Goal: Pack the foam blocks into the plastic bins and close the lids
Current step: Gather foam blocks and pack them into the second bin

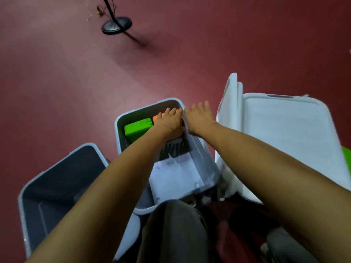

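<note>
Both hands at the middle bin, left one pressing on a block inside.

My left hand (171, 123) lies flat, fingers straight, on the orange foam block (156, 117) at the far right corner of the middle bin (118, 130). The green foam block (137, 128) sits just beside it on the left, tilted, in the same bin. My right hand (199, 118) is spread, fingers straight, holding nothing, over the bin's right rim; it looks to be touching the rim, but blur makes that hard to confirm. The left bin (24, 196) stands near, lid off. To the right, one white lid (230, 103) stands on edge and a second lid (284, 133) lies flat. A green sliver (347, 154) shows at the right edge. All this is on the red floor (76, 82), with a stand base (116, 25) well away.
</note>
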A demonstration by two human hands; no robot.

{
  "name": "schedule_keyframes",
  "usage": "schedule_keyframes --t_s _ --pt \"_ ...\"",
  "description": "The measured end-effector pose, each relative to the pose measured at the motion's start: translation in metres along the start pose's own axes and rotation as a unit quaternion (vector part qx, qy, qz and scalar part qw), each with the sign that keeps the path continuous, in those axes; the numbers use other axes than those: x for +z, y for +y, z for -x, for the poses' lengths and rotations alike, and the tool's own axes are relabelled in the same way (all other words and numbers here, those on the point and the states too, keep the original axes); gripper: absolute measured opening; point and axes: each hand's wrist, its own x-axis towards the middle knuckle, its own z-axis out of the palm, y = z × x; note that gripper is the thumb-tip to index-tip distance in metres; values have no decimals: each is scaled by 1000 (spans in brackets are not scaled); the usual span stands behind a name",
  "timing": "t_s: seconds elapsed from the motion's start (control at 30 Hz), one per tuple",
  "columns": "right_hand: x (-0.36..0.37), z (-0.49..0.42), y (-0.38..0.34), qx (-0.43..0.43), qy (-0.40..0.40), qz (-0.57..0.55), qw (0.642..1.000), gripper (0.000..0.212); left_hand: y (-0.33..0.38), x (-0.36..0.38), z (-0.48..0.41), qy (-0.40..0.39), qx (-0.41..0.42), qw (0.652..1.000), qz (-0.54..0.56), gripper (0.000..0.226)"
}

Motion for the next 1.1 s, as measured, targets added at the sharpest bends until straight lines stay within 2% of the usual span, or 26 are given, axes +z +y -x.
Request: schedule_keyframes --t_s 0.27,0.53,0.77,1.1 --pt "-40 141 96 76 58 -28 995 56 138 -83 52 15 81 996 -20 78" --pt "-28 284 199 200 56 -41 977 59 306 -110 103 39 216 975 -28 73" --pt "20 380 282 311 28 -65 948 62 445 -84 132 19 337 940 -38 59" --pt "140 402 384 379 -26 -105 919 58 571 4 88 -61 401 907 -115 74"
